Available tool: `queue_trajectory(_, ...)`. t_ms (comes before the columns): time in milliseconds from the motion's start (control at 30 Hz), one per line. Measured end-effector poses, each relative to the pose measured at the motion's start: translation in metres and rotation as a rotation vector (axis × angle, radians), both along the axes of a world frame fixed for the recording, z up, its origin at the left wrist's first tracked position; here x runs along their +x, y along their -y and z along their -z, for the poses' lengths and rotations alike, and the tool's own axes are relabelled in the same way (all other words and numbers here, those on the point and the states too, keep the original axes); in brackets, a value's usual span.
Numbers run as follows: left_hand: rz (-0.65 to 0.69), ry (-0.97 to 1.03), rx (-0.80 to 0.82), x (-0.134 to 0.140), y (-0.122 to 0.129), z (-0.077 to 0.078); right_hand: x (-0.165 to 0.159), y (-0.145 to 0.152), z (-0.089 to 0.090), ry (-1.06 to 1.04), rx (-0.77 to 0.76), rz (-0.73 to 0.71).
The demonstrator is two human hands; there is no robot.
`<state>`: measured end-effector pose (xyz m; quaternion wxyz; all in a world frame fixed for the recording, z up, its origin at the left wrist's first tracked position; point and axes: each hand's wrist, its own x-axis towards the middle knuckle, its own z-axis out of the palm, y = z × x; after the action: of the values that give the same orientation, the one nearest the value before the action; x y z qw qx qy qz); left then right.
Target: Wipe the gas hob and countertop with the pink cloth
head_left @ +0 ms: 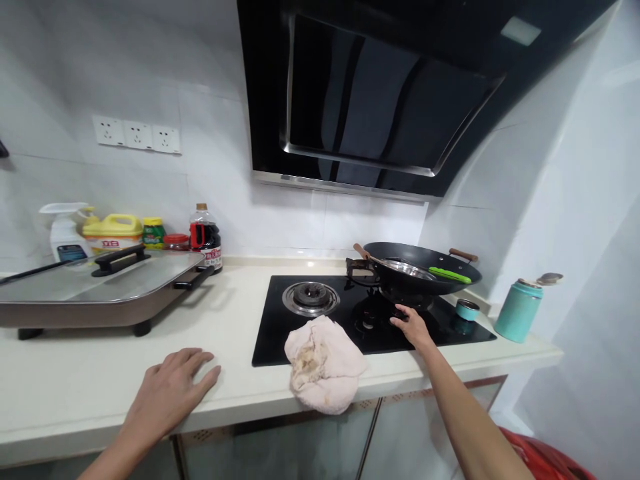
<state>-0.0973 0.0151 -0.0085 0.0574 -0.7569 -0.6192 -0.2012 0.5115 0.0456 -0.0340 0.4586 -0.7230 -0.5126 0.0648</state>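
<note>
My left hand [173, 385] rests on the pale countertop near its front edge, fingers loosely apart and holding nothing. At the front of the black gas stove [270, 333], my right hand [411, 327] has its thumb and forefinger around a dark stove knob [399, 313], which the fingers partly hide. Another knob [369, 321] sits just to its left. Behind my right hand, a black wok [420, 287] with wooden handles stands on the right burner. It contains a shiny metal piece [405, 269] and a green-handled utensil [450, 275]. A crumpled pinkish cloth [327, 367] hangs over the front edge.
A lidded electric pan [165, 303] stands at the left. Behind it are a spray bottle [69, 233], a yellow jug [114, 230] and a dark sauce bottle [206, 240]. A teal flask [520, 312] and teal cup [467, 309] are at the right. The range hood [370, 100] slopes overhead.
</note>
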Motion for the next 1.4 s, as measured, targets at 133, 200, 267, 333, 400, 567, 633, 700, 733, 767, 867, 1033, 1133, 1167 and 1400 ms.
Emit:
queue_trajectory(133,0.0,-0.002,0.011,0.001,0.002,-0.002,-0.003,-0.004,0.001,0.022,-0.05,0.113)
queue_trajectory(200,-0.001,-0.013,0.014,0.002,0.003,-0.002,-0.006,-0.006,0.001,0.027,-0.084,0.165)
queue_trajectory(267,-0.002,-0.022,0.009,0.001,0.003,-0.002,-0.01,-0.008,-0.001,0.033,-0.117,0.208)
queue_trajectory(333,-0.005,-0.026,0.002,0.001,0.004,-0.003,-0.015,-0.01,-0.003,0.036,-0.147,0.255)
queue_trajectory(400,-0.008,-0.03,-0.008,0.002,0.004,-0.004,-0.02,-0.013,-0.005,0.033,-0.175,0.301)
queue_trajectory(567,-0.021,-0.036,-0.027,0.003,0.005,-0.004,-0.026,-0.015,-0.005,0.038,-0.186,0.332)
queue_trajectory(633,-0.016,-0.03,-0.021,0.004,0.005,-0.004,-0.023,-0.012,-0.002,0.063,-0.153,0.296)
queue_trajectory(700,-0.01,-0.022,-0.01,0.004,0.005,-0.003,-0.017,-0.008,0.001,0.083,-0.122,0.257)
queue_trajectory(733,-0.009,-0.02,-0.005,0.004,0.005,-0.003,-0.013,-0.006,0.003,0.086,-0.11,0.24)
queue_trajectory(767,-0.007,-0.019,-0.002,0.004,0.005,-0.003,-0.01,-0.004,0.004,0.087,-0.099,0.227)
queue_trajectory(867,-0.009,-0.015,0.002,0.005,0.007,-0.005,-0.002,-0.004,0.008,0.081,-0.06,0.207)
queue_trajectory(1033,-0.001,-0.001,0.005,0.006,0.009,-0.006,-0.002,-0.01,0.013,0.054,0.02,0.241)
queue_trajectory(1133,0.003,0.003,0.01,0.005,0.009,-0.005,-0.004,-0.007,0.011,0.044,0.085,0.242)
queue_trajectory(1167,0.005,0.005,0.015,0.005,0.009,-0.005,-0.006,-0.004,0.009,0.043,0.11,0.242)
queue_trajectory(1400,0.001,0.008,0.042,0.006,0.009,-0.003,-0.041,0.009,-0.005,0.092,0.167,-0.081)
